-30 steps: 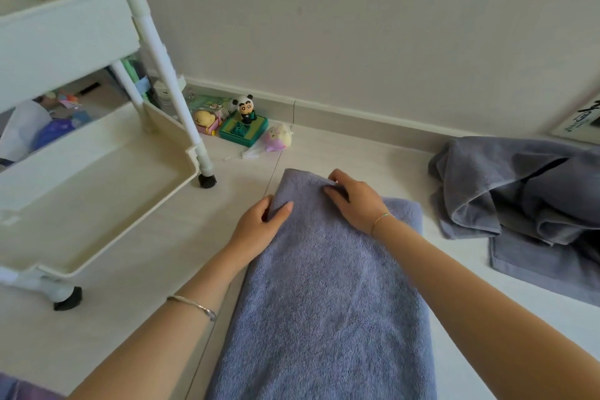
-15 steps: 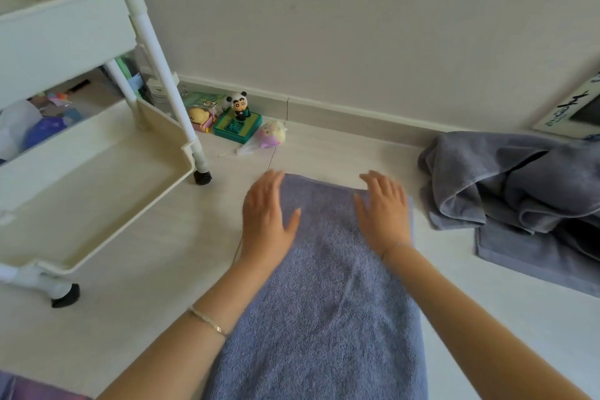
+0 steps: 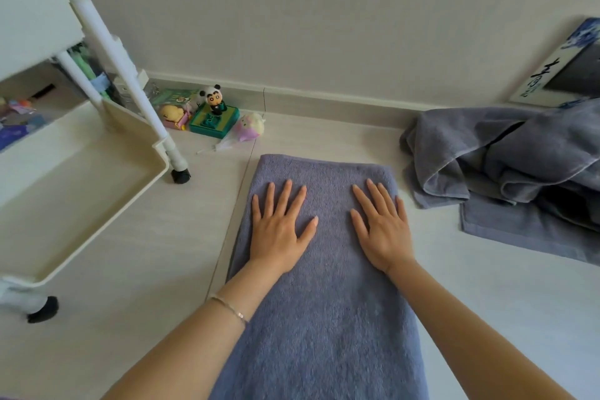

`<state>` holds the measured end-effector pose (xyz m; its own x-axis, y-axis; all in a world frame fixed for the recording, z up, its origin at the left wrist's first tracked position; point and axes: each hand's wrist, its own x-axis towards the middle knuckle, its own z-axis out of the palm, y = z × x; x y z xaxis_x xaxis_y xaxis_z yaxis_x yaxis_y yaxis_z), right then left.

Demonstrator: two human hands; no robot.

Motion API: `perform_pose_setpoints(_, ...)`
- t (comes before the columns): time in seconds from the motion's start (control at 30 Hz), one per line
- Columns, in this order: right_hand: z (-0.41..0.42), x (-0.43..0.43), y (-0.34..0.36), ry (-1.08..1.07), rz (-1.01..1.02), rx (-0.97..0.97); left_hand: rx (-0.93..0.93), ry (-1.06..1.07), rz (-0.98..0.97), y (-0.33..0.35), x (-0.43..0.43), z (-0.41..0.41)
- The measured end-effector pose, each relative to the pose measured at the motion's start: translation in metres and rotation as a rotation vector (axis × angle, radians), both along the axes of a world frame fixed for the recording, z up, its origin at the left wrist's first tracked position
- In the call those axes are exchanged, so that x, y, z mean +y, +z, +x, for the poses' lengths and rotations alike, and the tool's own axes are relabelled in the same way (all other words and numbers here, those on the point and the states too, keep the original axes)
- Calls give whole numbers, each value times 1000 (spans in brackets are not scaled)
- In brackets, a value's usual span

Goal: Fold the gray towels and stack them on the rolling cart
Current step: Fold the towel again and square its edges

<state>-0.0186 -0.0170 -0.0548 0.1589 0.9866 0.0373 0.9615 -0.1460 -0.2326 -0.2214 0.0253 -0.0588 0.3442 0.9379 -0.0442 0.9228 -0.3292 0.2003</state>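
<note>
In the head view, a folded gray towel (image 3: 324, 302) lies flat on the floor (image 3: 146, 269) as a long strip, running from the near edge of the frame towards the wall. Its far end stops short of the baseboard (image 3: 324, 101).

The left hand (image 3: 279, 230) and right hand (image 3: 383, 234) both rest palm down on the far part of the towel, side by side and apart. On each hand the fingers (image 3: 287, 195) are straight and spread wide, pressing on the cloth and gripping nothing. A thin bracelet (image 3: 230, 310) sits on the left wrist.

A pile (image 3: 519, 166) of loose, crumpled gray towels lies on the floor to the right, near the folded towel but not touching it, and reaches close to the floor's far edge.

The cart (image 3: 81, 178) stands at the left on black wheels (image 3: 180, 175), well apart from the pile. Its lower tray holds no towel, and its upper tray is cut off by the frame.

At the floor's far edge, against the baseboard and just beyond the cart's leg, sits a cluster of small toys, among them a panda figure (image 3: 214, 101) on a green box (image 3: 212, 122). A framed picture (image 3: 558, 75) leans against the wall behind the pile.
</note>
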Motion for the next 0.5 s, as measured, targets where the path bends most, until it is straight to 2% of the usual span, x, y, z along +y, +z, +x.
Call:
perform_pose_setpoints(0.1,6,27,10,-10,-54,-30,45,-16,-57,10,31,11)
perform_pose_setpoints(0.2,-6,13,20,12,-38,2,-15,-54,-74,23,15,12)
perform_pose_setpoints(0.3,-29,-45,22,29,16,111,-100,-136,-23,27,-52,-7)
perform_pose_setpoints(0.37,-38,-92,11,40,13,118,-72,-186,13,15,-94,-29)
perform_pose_setpoints(0.5,-30,-168,-2,-61,-27,126,-64,-193,50,-2,-115,-76)
